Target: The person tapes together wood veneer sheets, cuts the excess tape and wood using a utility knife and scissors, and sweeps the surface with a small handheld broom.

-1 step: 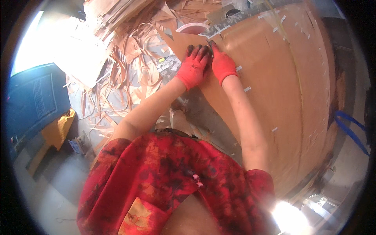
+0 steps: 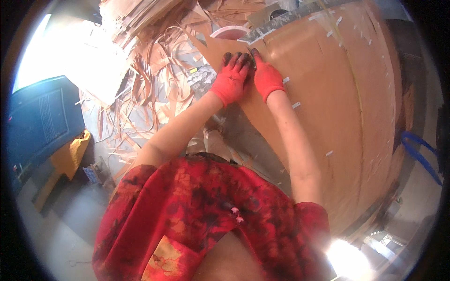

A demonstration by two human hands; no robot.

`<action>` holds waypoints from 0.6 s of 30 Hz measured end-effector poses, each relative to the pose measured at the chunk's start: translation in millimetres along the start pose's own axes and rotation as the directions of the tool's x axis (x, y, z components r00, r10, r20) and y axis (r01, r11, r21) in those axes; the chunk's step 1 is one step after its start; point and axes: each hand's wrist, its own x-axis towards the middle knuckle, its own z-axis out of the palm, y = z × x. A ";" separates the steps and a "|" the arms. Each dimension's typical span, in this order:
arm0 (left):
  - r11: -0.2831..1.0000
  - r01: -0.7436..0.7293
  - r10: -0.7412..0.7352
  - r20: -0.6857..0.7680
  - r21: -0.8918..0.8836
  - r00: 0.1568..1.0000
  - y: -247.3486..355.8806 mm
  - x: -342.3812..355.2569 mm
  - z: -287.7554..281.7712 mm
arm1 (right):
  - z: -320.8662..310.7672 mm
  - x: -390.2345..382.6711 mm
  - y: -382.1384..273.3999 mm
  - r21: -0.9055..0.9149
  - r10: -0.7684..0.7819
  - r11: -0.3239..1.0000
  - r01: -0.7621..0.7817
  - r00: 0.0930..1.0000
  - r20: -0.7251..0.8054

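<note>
A wide sheet of thin brown wood veneer (image 2: pixel 323 117) covers the work surface on the right, with small white tape pieces stuck on it. My left hand (image 2: pixel 231 78), in a red glove with dark fingertips, lies on the veneer near its far left edge, fingers stretched out. Close beside it is my right hand (image 2: pixel 267 77), in a matching glove, its index finger pointing forward along the sheet and its other fingers curled under. A thin dark tip shows by that index finger; what the hand grips is mostly hidden.
Veneer strips and scraps (image 2: pixel 176 70) litter the floor at the left, below a stack of veneer sheets (image 2: pixel 136 21). A pink round object (image 2: pixel 230 33) sits past the far edge. At left stands a dark blue panel (image 2: pixel 44 122); a blue strap (image 2: pixel 419 152) hangs at right.
</note>
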 end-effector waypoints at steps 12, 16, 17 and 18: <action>0.996 0.002 -0.009 0.075 0.086 0.997 -2.9 2.2 4.6 | 27.3 -78.8 46.3 -0.029 0.091 0.995 -0.092 0.995 -0.033; 0.990 -0.041 0.036 0.039 0.135 0.999 0.0 3.1 5.3 | 29.1 -108.5 57.3 -0.066 0.145 0.987 -0.143 0.989 0.014; 0.989 -0.048 0.044 0.034 0.143 0.998 1.3 2.7 5.4 | 28.4 -111.7 58.5 -0.046 0.152 0.988 -0.151 0.988 0.039; 0.987 -0.055 0.052 0.026 0.152 0.998 1.8 3.2 5.7 | 27.7 -113.0 59.0 -0.026 0.161 0.987 -0.160 0.985 0.057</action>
